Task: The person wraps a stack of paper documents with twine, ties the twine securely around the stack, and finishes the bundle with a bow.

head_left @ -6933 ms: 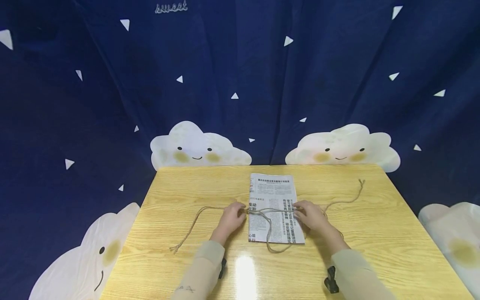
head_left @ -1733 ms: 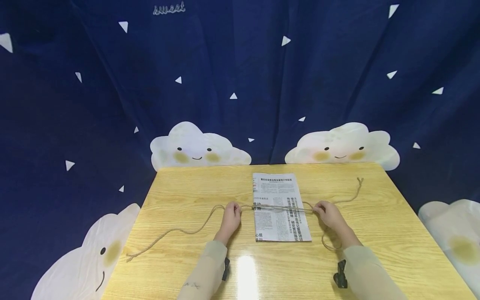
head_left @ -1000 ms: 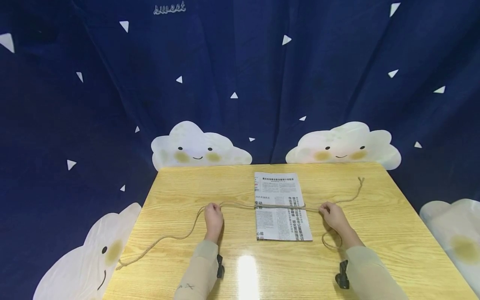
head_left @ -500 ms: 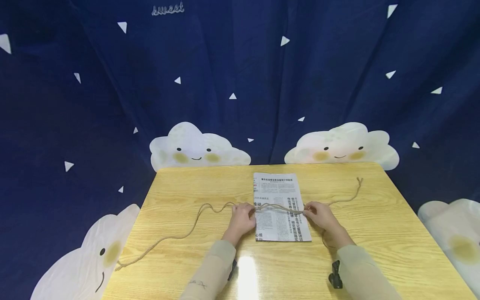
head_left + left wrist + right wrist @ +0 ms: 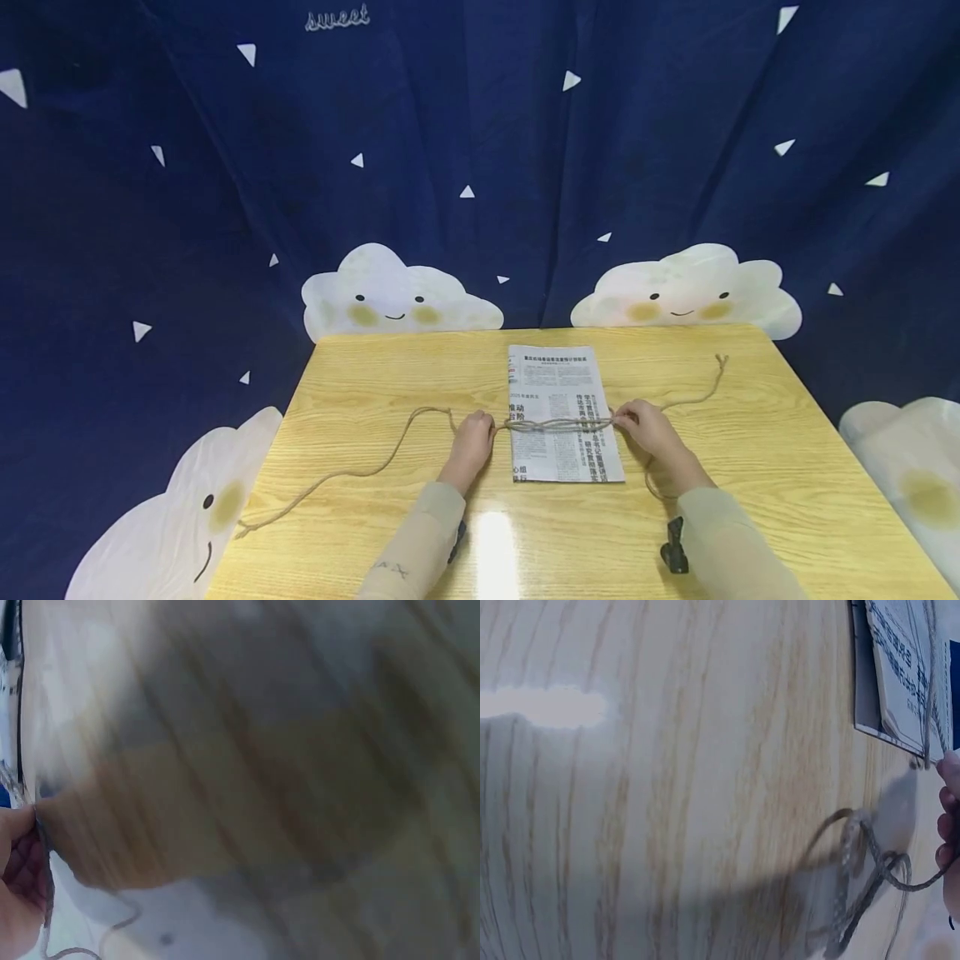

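A folded newspaper (image 5: 555, 375) lies flat on the wooden table. Twine (image 5: 558, 425) crosses its face from side to side, the strands looking twisted together in the middle. Just left of the paper, my left hand (image 5: 470, 443) pinches the twine; the left wrist view shows the strand (image 5: 49, 892) running down from the fingers (image 5: 16, 825). At the paper's right edge my right hand (image 5: 651, 432) pinches the other side of the twine. In the right wrist view, loops of slack twine (image 5: 855, 870) hang below the right hand (image 5: 951, 825).
One loose twine end (image 5: 300, 493) trails to the table's left edge, and another (image 5: 708, 393) reaches toward the back right. The wooden table (image 5: 360, 375) meets a dark blue curtain (image 5: 420, 150) with cloud faces at its far edge.
Over these seconds, the loose loop below the paper has gone and the twine has been pulled across it. My left hand swung out left, then came back beside the paper; the strands now look twisted.
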{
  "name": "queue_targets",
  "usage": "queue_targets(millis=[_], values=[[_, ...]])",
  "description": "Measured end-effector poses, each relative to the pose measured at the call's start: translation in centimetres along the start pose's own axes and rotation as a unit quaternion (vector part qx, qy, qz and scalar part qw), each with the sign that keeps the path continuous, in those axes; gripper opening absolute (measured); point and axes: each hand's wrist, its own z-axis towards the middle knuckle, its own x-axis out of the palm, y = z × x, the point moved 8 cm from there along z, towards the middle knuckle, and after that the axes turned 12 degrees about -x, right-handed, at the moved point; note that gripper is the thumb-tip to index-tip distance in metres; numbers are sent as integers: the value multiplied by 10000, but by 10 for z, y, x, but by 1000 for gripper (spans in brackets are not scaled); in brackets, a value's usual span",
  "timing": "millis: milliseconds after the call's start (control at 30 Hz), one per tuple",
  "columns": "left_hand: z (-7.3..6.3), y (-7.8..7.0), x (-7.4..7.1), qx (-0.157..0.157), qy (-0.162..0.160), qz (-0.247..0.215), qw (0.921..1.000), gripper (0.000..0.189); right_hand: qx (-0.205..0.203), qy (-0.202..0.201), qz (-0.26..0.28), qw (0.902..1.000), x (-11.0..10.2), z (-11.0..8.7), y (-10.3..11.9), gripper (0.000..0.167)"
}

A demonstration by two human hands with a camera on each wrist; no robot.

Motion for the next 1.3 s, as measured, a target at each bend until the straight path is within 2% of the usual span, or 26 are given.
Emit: queue_targets(millis=[233, 400, 500, 567, 700, 800, 867, 967, 1067, 1200, 1300], values=[[2, 28, 0, -788, 519, -201, 9953, 5, 142, -178, 147, 9996, -8, -4, -9, 12], [2, 36, -1, -881, 472, -177, 9948, 6, 179, -138, 231, 9995, -9, -5, -11, 14], [2, 37, -1, -898, 417, -116, 9950, 6, 215, -79, 234, 9995, -8, -4, -10, 16], [3, 35, -2, -917, 438, -250, 9945, 5, 225, -44, 236, 9995, -8, -1, -9, 17], [5, 24, -5, -941, 623, -622, 9917, 10, 294, -13, 240, 9993, -9, 6, -6, 19], [2, 12, -7, -915, 839, -713, 9897, 15, 308, -48, 145, 9994, -10, 15, -2, 19], [-1, 3, -9, -862, 963, -841, 9880, 15, 218, -49, 87, 9997, -10, 22, 2, 19], [-10, -14, -10, -699, 987, -1037, 9872, 14, 68, 93, 135, 9998, -6, 33, 8, 18], [-21, -30, -11, -420, 812, -1002, 9908, 14, -165, 359, 124, 9991, 1, 42, 15, 16], [-39, -53, -8, 215, 332, -598, 9974, 16, -575, 608, -90, 9965, 11, 49, 24, 10], [-53, -66, 0, 623, 104, -171, 9979, 19, -822, 732, -260, 9936, 19, 50, 28, 6]])
